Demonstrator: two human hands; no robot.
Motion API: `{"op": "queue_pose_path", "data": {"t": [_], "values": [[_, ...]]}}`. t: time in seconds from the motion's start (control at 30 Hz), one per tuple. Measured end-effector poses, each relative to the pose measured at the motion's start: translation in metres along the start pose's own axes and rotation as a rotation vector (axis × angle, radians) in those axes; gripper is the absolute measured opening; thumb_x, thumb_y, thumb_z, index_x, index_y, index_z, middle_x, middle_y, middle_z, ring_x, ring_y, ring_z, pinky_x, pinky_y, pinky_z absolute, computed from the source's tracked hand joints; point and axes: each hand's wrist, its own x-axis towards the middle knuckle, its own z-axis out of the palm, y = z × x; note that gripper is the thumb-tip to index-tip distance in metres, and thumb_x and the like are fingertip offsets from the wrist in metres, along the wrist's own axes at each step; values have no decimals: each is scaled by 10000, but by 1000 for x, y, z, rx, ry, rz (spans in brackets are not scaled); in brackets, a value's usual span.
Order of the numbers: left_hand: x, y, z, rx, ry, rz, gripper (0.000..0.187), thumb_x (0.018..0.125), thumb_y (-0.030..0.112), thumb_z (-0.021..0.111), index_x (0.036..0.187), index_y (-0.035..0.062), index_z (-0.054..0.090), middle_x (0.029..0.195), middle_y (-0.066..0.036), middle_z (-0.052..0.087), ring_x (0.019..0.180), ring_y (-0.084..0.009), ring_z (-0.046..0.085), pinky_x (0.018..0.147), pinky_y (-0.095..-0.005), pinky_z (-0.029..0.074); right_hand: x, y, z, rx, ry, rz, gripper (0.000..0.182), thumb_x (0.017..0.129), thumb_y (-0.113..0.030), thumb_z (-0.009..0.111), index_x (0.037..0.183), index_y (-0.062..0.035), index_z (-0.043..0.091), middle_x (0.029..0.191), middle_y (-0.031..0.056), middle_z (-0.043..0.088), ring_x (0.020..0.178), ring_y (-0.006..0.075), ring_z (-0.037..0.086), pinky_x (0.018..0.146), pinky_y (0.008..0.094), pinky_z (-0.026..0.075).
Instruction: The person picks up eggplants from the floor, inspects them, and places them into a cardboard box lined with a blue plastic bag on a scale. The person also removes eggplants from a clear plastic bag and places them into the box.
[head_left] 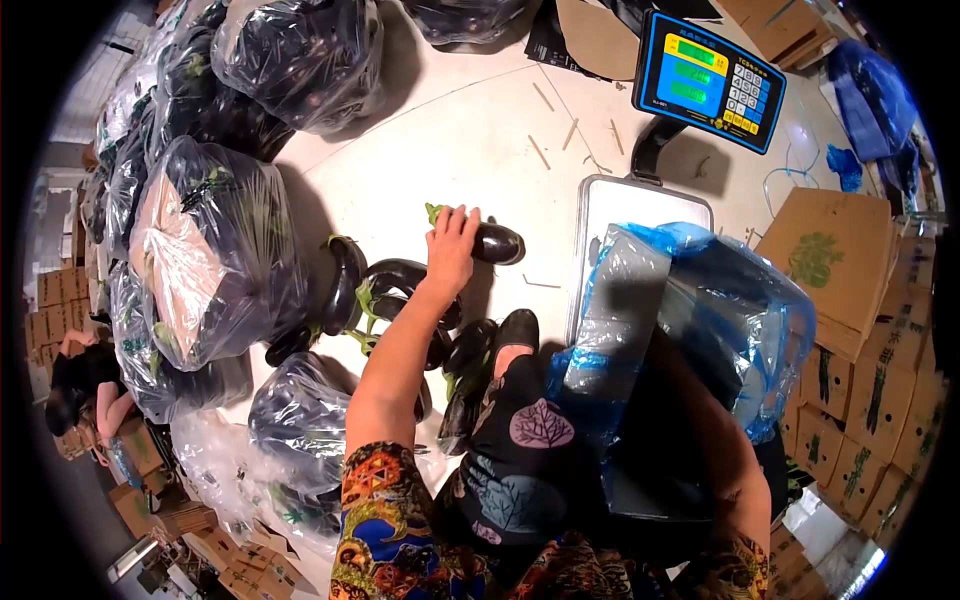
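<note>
My left hand (455, 243) is closed over the stem half of a dark purple eggplant (498, 244) on the pale floor. Its green cap shows past my fingers, and its rounded end points right. Several more eggplants (345, 285) lie loose nearer to me, left of my shoe. On the right, my right forearm (722, 440) reaches down into a box lined with a blue plastic bag (775, 320). That hand is hidden in dark shadow inside the lining. The lined box stands at a platform scale (650, 203), covering much of its plate.
Large clear bags of eggplants (235, 260) crowd the left side and the back. The scale's lit display (710, 80) rises on a post at the upper right. Cardboard boxes (850, 400) are stacked on the right. Another person (90, 385) is at far left.
</note>
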Motion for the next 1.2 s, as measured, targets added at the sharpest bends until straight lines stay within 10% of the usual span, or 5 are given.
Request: {"op": "queue_pose_path", "data": {"t": [0.23, 0.33, 0.63, 0.8, 1.2], "values": [[25, 0, 7, -256, -368, -151, 705, 548, 120, 795, 1203, 87, 536, 1075, -116, 593, 1072, -315, 572, 911, -445, 435, -15, 17, -7, 16, -16, 19, 423, 952, -282, 505, 1285, -20, 510, 1283, 228, 540, 1171, 364, 522, 974, 429, 425], [21, 5, -46, -1184, -382, -438, 688, 684, 275, 785, 1264, 12, 524, 1072, -100, 634, 997, -217, 609, 903, -370, 484, -9, 18, -13, -361, -127, -60, 402, 957, -294, 502, 1256, -29, 538, 1285, 222, 546, 1162, 368, 534, 970, 433, 433], [-2, 46, -166, -2358, -378, -272, 955, 782, 802, 431, 1254, -24, 508, 992, -180, 628, 843, -249, 643, 773, -356, 551, -107, -249, -113, -503, -109, -296, 234, 900, -234, 596, 1055, -61, 623, 958, 212, 659, 946, 370, 635, 817, 433, 498], [-2, 83, -190, -2247, -424, -109, 1037, 705, 875, 386, 1212, -17, 539, 960, -154, 629, 834, -218, 619, 732, -333, 528, -149, -304, -122, -203, 24, -584, 151, 853, -62, 632, 982, 11, 598, 801, 187, 660, 722, 335, 653, 673, 345, 512], [-26, 132, -222, -908, 186, -87, 923, 583, 214, 884, 1355, 21, 415, 1185, -112, 553, 1088, -217, 558, 951, -346, 441, -160, -352, -91, 276, -80, -421, 411, 843, -109, 655, 1210, 47, 555, 1188, 210, 591, 1040, 276, 625, 842, 354, 538]]}}
